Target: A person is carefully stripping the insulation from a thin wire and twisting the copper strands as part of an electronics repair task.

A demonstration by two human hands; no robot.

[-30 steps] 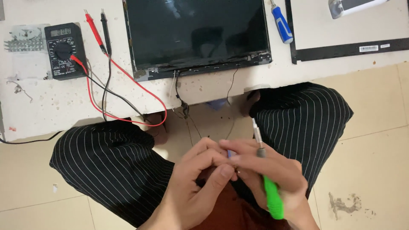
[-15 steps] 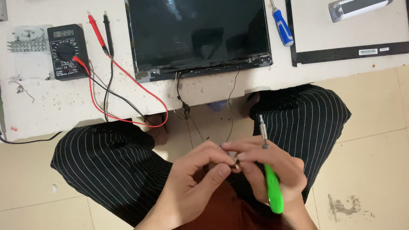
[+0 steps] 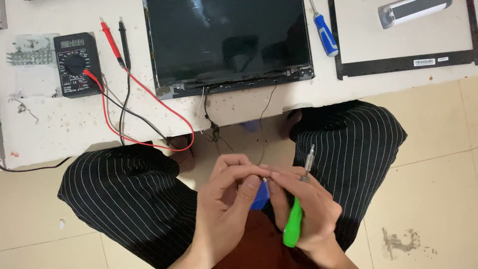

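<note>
Starting left: multimeter (image 3: 76, 64) lies on the worktop (image 3: 59, 124), its red and black leads trailing off the edge. Left hand (image 3: 226, 209) fingers are pinched on a tiny part, held over the lap. Right hand (image 3: 306, 214) is clamped round a green screwdriver (image 3: 296, 219), tip kept upward, clear of the pinch.

- The left hand (image 3: 226, 199) and the right hand (image 3: 303, 209) meet over the lap, below the laptop screen panel (image 3: 226, 42) that lies on the white desk (image 3: 50, 124).
- Their fingers (image 3: 249, 187) pinch one very small part together; what it is, I cannot tell.
- The right hand also holds a green screwdriver (image 3: 295, 219), tip toward the panel.
- Left of the panel lies a black multimeter (image 3: 74, 62) with red and black leads.
- Right of the panel lies a blue screwdriver (image 3: 324, 34), then a black screen frame (image 3: 403, 62).
</note>
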